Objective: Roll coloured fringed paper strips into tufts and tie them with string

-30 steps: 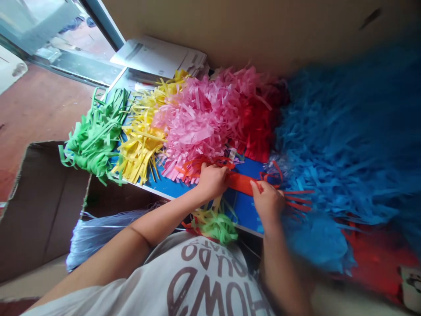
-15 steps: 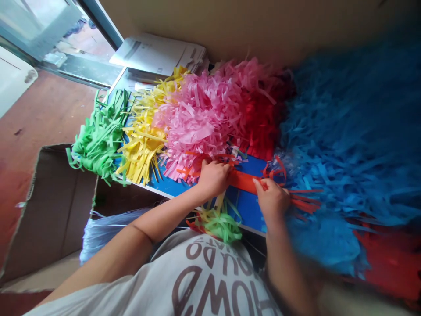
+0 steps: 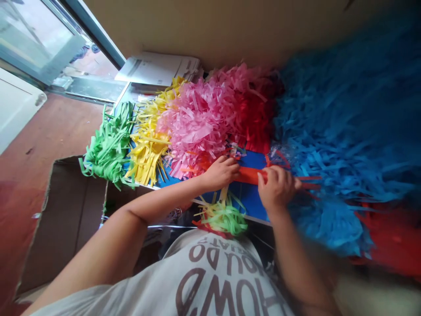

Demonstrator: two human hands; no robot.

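An orange-red strip of fringed tissue paper (image 3: 251, 175) lies stretched across the blue tabletop between my two hands. My left hand (image 3: 221, 173) is closed on its left end, knuckles up. My right hand (image 3: 276, 186) is wrapped round the other end, with the thumb along the near edge. Thin orange fringes stick out past the right fingers. Orange fringe also shows beyond the left hand, beside a pink fringed paper pile (image 3: 200, 125). Close to my body, a mixed green and yellow paper tassel (image 3: 226, 218) hangs at the table edge.
Leftward on the table lie yellow fringed paper (image 3: 149, 151) and green fringed paper (image 3: 110, 151). Dark red fringe (image 3: 255, 123) sits behind my hands. A large blue fringe heap (image 3: 335, 162) fills the right. Papers (image 3: 158, 68) are stacked at the back; a cardboard box (image 3: 66, 219) stands lower left.
The view has shifted slightly. My left hand now lies flatter over the strip, and my right fingers have curled further round it. The pale strands by the box have dropped out of sight.
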